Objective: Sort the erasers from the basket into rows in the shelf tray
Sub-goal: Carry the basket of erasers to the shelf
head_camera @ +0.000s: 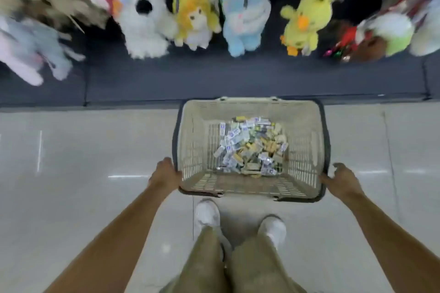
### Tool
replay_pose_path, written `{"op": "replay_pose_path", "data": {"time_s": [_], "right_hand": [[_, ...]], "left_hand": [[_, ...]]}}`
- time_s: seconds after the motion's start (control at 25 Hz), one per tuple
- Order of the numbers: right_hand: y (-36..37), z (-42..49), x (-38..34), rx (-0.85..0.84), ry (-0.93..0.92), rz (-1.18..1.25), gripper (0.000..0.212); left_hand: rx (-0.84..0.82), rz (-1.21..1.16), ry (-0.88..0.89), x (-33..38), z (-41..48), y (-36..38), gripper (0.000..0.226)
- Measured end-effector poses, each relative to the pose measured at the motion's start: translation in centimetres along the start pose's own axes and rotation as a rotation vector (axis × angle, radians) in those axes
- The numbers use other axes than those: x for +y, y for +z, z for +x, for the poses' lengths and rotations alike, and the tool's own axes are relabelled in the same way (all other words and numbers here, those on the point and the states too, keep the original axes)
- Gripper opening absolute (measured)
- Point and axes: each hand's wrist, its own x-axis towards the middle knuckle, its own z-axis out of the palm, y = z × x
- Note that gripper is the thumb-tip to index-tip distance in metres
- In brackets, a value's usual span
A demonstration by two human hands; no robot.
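Bright, even light falls from overhead. The pale floor tiles (pixel 71 150) left and right of the basket (pixel 307 131) carry thin white streaks of glare, and a soft shadow pools under the basket's near edge, around the shoes (pixel 207 213). Beyond the basket the plush toys (pixel 142 21) smear with motion blur, worst far off to either side, where the wide lens bends and stretches them. The erasers (pixel 250 145) inside the basket look soft, their print unreadable.

A cream plastic basket (pixel 307 126) is above the pale tiled floor (pixel 71 173), with a heap of small wrapped erasers (pixel 250 145) in its bottom. The left hand (pixel 166 175) grips its near left rim, and the right hand (pixel 341 181) touches the near right corner with its thumb. Plush toys (pixel 304 19) hang on the far side, over a dark shelf base (pixel 214 78).
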Motion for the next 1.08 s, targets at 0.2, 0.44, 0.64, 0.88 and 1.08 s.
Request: {"op": "replay_pose_path", "data": {"time_s": [0.2,0.44,0.64,0.88,1.08], "right_hand": [[2.7,6.7,-1.1,0.082,0.119,0.427,0.025],[3.9,7.7,-0.1,0.113,0.246,0.876,0.022],[-0.9,-2.7,2.7,0.084,0.375,0.852,0.024],[-10.5,-22.8,4.7,0.135,0.491,0.93,0.028],[-12.4,-35.6,8.3,0.268,0.61,1.073,0.027]], "left_hand": [[0.038,-0.489,-0.098,1.2,7.1,2.0,0.04],[-0.158,-1.109,-0.256,2.3,7.9,0.2,0.024],[-0.132,-1.022,-0.198,3.0,-0.9,-6.1,0.018],[-0.145,-0.764,-0.126,3.6,-16.6,-15.9,0.008],[-0.253,-0.398,0.115,6.0,-23.7,-20.2,0.02]]}}
